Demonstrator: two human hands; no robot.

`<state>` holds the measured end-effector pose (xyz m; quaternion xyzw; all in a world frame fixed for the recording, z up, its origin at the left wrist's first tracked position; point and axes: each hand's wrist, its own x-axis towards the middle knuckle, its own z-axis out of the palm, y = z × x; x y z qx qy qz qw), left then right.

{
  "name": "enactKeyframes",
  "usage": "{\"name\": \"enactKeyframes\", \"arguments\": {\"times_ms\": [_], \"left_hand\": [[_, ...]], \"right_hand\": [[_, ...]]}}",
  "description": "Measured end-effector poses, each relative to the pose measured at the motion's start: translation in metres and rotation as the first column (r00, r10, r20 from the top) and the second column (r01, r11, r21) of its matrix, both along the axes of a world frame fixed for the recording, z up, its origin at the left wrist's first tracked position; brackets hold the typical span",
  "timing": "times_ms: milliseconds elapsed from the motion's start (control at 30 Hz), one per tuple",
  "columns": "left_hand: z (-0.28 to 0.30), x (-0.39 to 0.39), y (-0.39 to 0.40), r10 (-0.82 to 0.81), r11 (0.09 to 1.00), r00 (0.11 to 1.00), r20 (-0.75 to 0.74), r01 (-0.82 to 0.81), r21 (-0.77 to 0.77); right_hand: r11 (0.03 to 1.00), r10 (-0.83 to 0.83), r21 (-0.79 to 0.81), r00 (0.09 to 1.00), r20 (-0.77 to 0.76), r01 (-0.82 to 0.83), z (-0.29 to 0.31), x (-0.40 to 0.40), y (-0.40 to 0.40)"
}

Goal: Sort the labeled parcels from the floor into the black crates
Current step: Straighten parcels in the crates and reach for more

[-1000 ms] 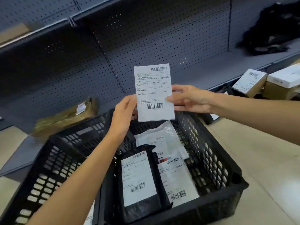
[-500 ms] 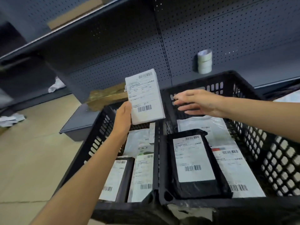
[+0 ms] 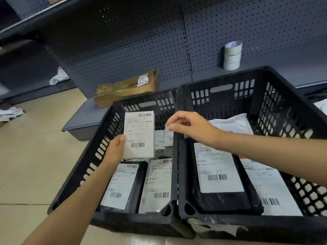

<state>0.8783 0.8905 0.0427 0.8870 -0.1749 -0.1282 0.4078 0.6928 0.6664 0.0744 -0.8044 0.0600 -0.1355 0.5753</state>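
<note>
My left hand (image 3: 115,151) grips a flat white labeled parcel (image 3: 138,137) by its lower left edge and holds it upright over the left black crate (image 3: 109,124). My right hand (image 3: 191,128) reaches across the rim between the crates and pinches the top of a small white parcel (image 3: 169,138) standing in the left crate. Lying in that crate are a black labeled parcel (image 3: 122,186) and a white one (image 3: 159,183). The right black crate (image 3: 221,80) holds a black labeled parcel (image 3: 217,174) on top of white ones (image 3: 270,184).
A dark pegboard shelf unit stands behind the crates, with a stack of tape rolls (image 3: 232,55) and a brown wrapped box (image 3: 127,87) on its low shelf (image 3: 85,117). Loose white packets (image 3: 10,113) lie on the tiled floor at the far left.
The white parcel has come down from chest height to just over the left crate. My right hand has let go of it and moved onto the small upright parcel. The view has shifted left.
</note>
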Motion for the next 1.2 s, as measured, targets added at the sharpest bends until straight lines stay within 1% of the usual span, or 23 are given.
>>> {"name": "enactKeyframes", "arguments": {"times_ms": [67, 100, 167, 233, 300, 367, 467, 567, 667, 733, 833, 967, 1033, 1100, 1133, 1167, 1200], "left_hand": [[-0.008, 0.001, 0.011, -0.023, 0.998, 0.999, -0.032, 0.025, 0.066], [-0.008, -0.004, 0.014, -0.037, 0.997, 0.997, -0.072, 0.042, 0.072], [-0.009, -0.015, 0.02, -0.079, 0.993, 0.982, -0.171, 0.093, 0.074], [-0.012, -0.023, 0.026, -0.138, 0.98, 0.948, -0.285, 0.172, 0.101], [-0.015, -0.026, 0.032, -0.187, 0.953, 0.896, -0.403, 0.265, 0.148], [-0.017, -0.028, 0.035, -0.219, 0.911, 0.827, -0.518, 0.364, 0.195], [-0.012, -0.033, 0.034, -0.237, 0.867, 0.704, -0.67, 0.464, 0.181], [-0.009, -0.03, 0.032, -0.242, 0.833, 0.617, -0.749, 0.527, 0.165], [-0.006, -0.029, 0.03, -0.271, 0.795, 0.624, -0.733, 0.574, 0.194], [-0.004, -0.029, 0.028, -0.299, 0.778, 0.641, -0.707, 0.593, 0.208], [0.001, -0.034, 0.023, -0.33, 0.739, 0.642, -0.692, 0.632, 0.234], [0.003, -0.036, 0.018, -0.303, 0.707, 0.65, -0.697, 0.644, 0.294], [0.008, -0.031, 0.012, -0.291, 0.641, 0.66, -0.692, 0.672, 0.371], [0.017, -0.023, 0.0, -0.29, 0.554, 0.708, -0.643, 0.673, 0.491], [0.021, -0.02, -0.007, -0.291, 0.53, 0.745, -0.6, 0.648, 0.548], [0.026, -0.017, -0.016, -0.294, 0.525, 0.781, -0.551, 0.614, 0.59], [0.029, -0.015, -0.025, -0.299, 0.543, 0.815, -0.496, 0.573, 0.614]], "right_hand": [[0.997, 0.045, -0.065, 0.999, 0.014, -0.044, -0.002, 0.003, 0.009], [0.994, 0.061, -0.09, 0.998, 0.018, -0.059, -0.003, 0.005, 0.013], [0.985, 0.088, -0.151, 0.996, 0.025, -0.083, -0.004, 0.008, 0.02], [0.974, 0.104, -0.203, 0.995, 0.015, -0.098, -0.004, 0.01, 0.026], [0.963, 0.099, -0.25, 0.995, 0.001, -0.096, -0.005, 0.012, 0.03], [0.96, 0.096, -0.264, 0.995, -0.004, -0.093, -0.007, 0.013, 0.032], [0.966, 0.084, -0.246, 0.996, -0.013, -0.084, -0.009, 0.013, 0.033], [0.965, 0.071, -0.253, 0.997, -0.022, -0.074, -0.01, 0.011, 0.03], [0.971, 0.07, -0.23, 0.997, -0.018, -0.072, -0.011, 0.008, 0.027], [0.979, 0.057, -0.194, 0.998, -0.016, -0.059, -0.012, 0.007, 0.024], [0.992, 0.017, -0.127, 1.0, -0.015, -0.019, -0.014, 0.008, 0.019], [0.997, -0.033, -0.065, 0.999, -0.02, 0.032, -0.015, 0.005, 0.012], [0.997, -0.057, -0.048, 0.998, -0.032, 0.055, -0.014, 0.003, 0.008], [0.996, -0.082, -0.03, 0.996, -0.04, 0.081, -0.012, 0.0, 0.004], [0.995, -0.097, -0.021, 0.994, -0.043, 0.096, -0.011, -0.002, 0.001], [0.994, -0.11, -0.014, 0.993, -0.048, 0.11, -0.01, -0.004, -0.003], [0.993, -0.121, -0.009, 0.991, -0.051, 0.121, -0.009, -0.006, -0.006]]}}
